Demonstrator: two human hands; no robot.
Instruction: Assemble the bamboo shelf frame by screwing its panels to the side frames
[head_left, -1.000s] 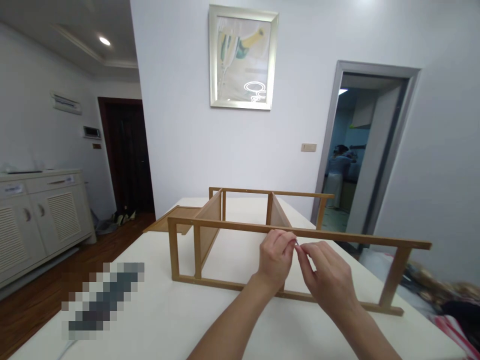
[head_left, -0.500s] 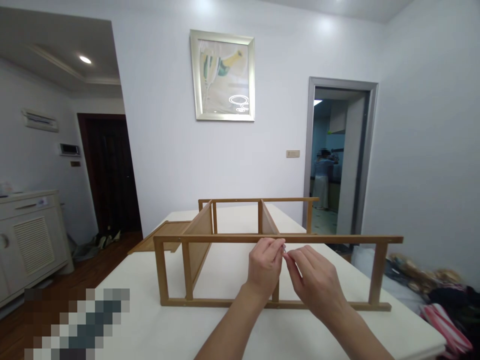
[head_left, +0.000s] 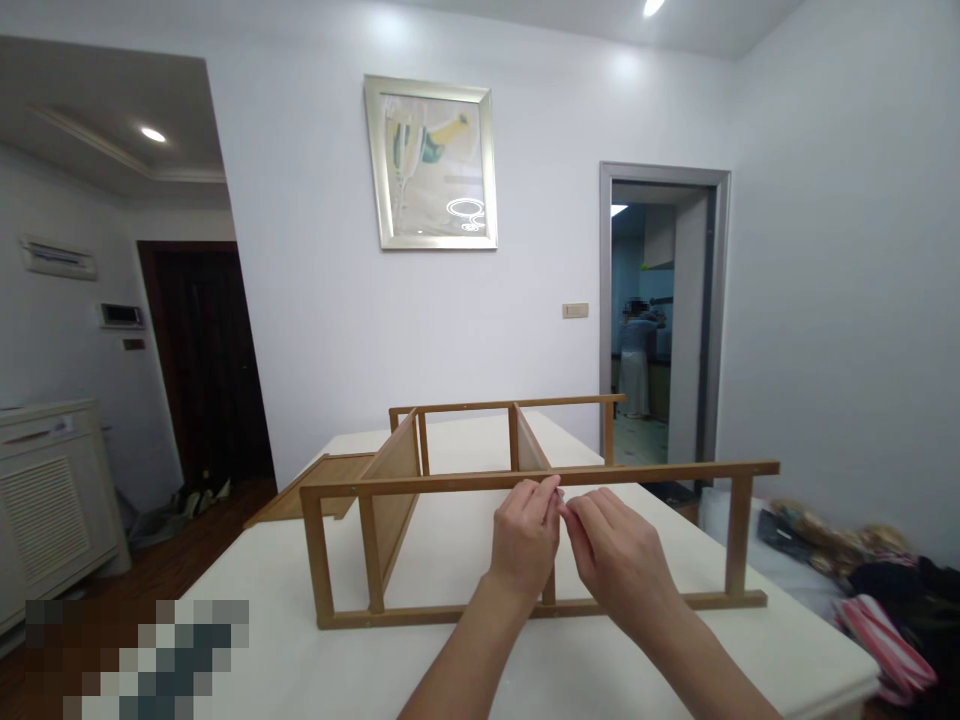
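A brown wooden shelf frame (head_left: pixel 660 474) lies on its side on a white table (head_left: pixel 247 600), with two boards spanning between its ladder-like sides. At the middle of the near side's upper rail, my left hand (head_left: pixel 525 535) is closed, its fingertips pinched just in front of the rail where an upright meets it. Close by on the right, my right hand (head_left: pixel 619 545) is closed too, thumb and forefinger pinched together. A tiny shiny, metal-looking piece (head_left: pixel 560 496) shows between the two sets of fingertips; its kind is too small to tell, and the fingers cover most of it.
A loose wooden panel (head_left: pixel 311 480) rests flat at the table's left edge. Clothes and a striped pink cloth (head_left: pixel 885 645) are heaped on the right. Beyond the doorway (head_left: pixel 606 300) a person (head_left: pixel 636 360) stands in another room. A white cabinet (head_left: pixel 56 500) is at the left.
The view has shifted slightly, so the scene sits a little further left. The frame's near upper rail now slants up to the right. Both hands keep pinching at the same spot.
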